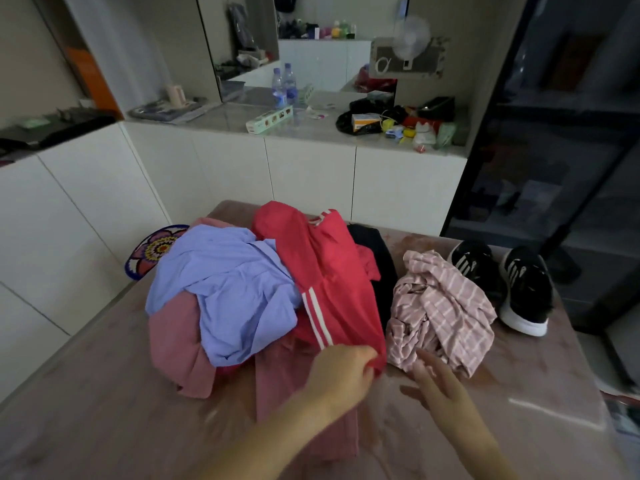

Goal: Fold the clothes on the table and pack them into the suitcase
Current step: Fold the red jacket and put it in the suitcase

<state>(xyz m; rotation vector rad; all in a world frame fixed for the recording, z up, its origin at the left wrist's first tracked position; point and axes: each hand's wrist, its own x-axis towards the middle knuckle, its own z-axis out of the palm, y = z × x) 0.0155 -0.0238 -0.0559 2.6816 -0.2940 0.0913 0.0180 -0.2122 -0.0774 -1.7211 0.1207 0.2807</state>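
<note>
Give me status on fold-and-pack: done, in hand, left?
Done: nothing visibly folded; the blue shirt, black garment and striped pink top lie crumpled on the table. In hand: the left hand pinches the hem of the red garment; the right hand is open by the striped pink top. Left: folding every piece and packing; no suitcase is in view.

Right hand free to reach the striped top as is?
Likely yes: the right hand is open beside the striped top, which lies uncovered on the table with nothing between them.
</note>
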